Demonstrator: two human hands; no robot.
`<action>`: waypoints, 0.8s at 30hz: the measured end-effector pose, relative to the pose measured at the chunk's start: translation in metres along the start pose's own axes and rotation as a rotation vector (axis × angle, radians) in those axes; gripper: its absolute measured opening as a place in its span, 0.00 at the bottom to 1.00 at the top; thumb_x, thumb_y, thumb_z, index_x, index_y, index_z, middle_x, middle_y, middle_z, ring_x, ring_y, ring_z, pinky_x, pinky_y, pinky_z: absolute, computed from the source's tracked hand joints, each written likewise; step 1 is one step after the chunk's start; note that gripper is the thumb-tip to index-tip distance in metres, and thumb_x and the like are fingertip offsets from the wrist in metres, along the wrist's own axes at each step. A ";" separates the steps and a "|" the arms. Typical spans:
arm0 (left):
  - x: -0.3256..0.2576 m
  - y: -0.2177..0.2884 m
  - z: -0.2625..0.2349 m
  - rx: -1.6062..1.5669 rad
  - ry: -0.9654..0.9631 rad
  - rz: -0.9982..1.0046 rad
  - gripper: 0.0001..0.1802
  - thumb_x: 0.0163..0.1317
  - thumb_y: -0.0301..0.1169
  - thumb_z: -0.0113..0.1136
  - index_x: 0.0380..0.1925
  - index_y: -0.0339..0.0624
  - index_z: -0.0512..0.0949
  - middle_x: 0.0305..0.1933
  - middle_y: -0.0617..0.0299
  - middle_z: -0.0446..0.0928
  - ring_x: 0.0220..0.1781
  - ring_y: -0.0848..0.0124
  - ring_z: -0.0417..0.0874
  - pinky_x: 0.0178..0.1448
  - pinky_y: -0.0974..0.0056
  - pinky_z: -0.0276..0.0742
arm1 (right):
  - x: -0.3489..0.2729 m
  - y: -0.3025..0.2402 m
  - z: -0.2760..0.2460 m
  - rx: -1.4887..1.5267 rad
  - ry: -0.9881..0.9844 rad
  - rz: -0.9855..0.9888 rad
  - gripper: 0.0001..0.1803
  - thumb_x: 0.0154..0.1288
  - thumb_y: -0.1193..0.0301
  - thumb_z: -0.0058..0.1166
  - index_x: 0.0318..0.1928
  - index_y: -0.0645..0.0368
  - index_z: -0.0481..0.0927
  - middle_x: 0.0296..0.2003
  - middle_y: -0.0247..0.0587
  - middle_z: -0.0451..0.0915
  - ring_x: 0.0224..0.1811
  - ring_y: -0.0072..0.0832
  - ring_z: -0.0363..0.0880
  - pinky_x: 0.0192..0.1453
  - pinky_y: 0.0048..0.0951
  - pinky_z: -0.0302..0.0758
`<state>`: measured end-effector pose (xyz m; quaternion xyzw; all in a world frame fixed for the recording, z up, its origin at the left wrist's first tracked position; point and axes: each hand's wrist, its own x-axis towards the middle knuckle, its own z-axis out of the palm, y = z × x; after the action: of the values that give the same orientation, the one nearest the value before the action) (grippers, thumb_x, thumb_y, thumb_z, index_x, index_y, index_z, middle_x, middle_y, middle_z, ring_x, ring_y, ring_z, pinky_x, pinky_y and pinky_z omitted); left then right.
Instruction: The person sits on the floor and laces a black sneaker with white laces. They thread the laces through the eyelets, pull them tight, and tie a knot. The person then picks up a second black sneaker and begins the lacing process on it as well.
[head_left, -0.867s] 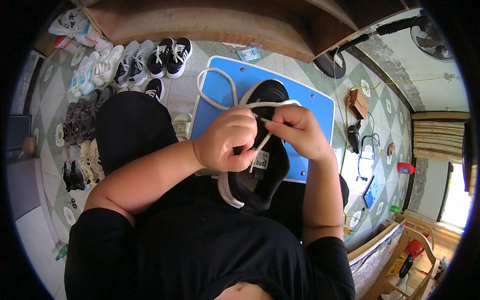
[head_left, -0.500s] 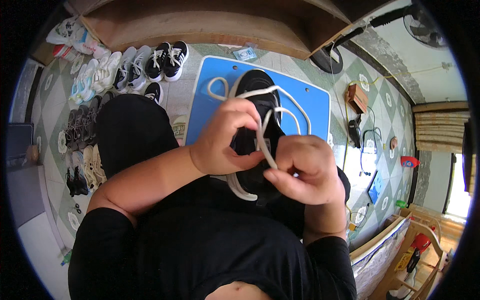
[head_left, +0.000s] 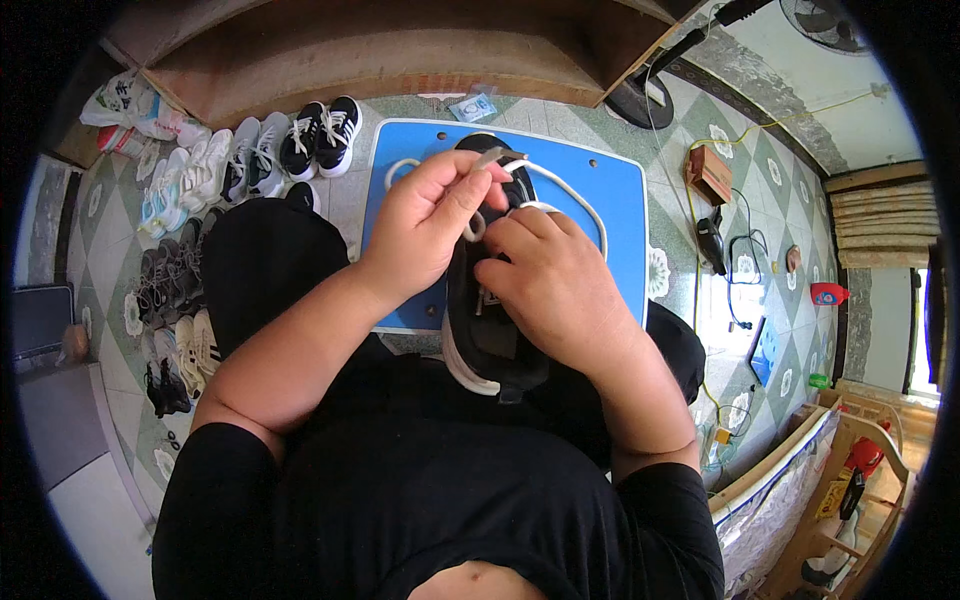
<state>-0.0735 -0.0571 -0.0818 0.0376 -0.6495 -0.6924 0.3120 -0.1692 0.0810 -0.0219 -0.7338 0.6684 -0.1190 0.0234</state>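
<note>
A black shoe with a white sole (head_left: 488, 345) rests on my lap, toe pointing away from me. My left hand (head_left: 425, 228) pinches the end of its white lace (head_left: 575, 195) above the shoe's front. The lace loops out over the blue board. My right hand (head_left: 555, 285) lies on top of the shoe and holds it, fingers at the eyelets. Most of the shoe's upper is hidden under both hands.
A blue board (head_left: 615, 215) lies on the tiled floor in front of my knees. Several pairs of shoes (head_left: 225, 165) line the floor at the left. A wooden bench (head_left: 400, 50) stands beyond. A small brown box (head_left: 708, 172), cables and a fan base (head_left: 640, 100) are at the right.
My left hand has risen and pulled the lace end up toward the shoe's toe. My right hand has shifted from the lace onto the shoe's top. The lace loop on the board is smaller.
</note>
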 end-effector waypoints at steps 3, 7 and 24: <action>0.006 -0.004 0.004 -0.021 -0.028 -0.058 0.12 0.71 0.32 0.46 0.42 0.35 0.76 0.40 0.60 0.79 0.45 0.73 0.77 0.54 0.69 0.71 | 0.001 0.017 0.008 0.321 0.276 0.052 0.05 0.48 0.77 0.57 0.28 0.57 0.78 0.31 0.38 0.77 0.37 0.35 0.77 0.41 0.34 0.73; 0.005 -0.005 0.009 0.012 -0.031 -0.088 0.14 0.70 0.31 0.50 0.47 0.33 0.77 0.45 0.61 0.79 0.47 0.76 0.77 0.54 0.70 0.71 | -0.001 0.030 0.015 1.040 0.500 0.482 0.06 0.56 0.78 0.60 0.35 0.62 0.78 0.30 0.35 0.79 0.32 0.20 0.77 0.36 0.22 0.74; 0.007 0.001 0.015 0.151 -0.157 -0.088 0.07 0.65 0.25 0.53 0.36 0.32 0.78 0.33 0.58 0.79 0.37 0.71 0.80 0.43 0.68 0.75 | 0.000 0.036 0.021 0.763 0.600 0.320 0.08 0.56 0.75 0.61 0.38 0.60 0.82 0.40 0.42 0.78 0.44 0.31 0.76 0.47 0.27 0.73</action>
<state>-0.0858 -0.0477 -0.0762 0.0353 -0.7198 -0.6554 0.2259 -0.1998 0.0742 -0.0493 -0.4948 0.6589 -0.5549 0.1144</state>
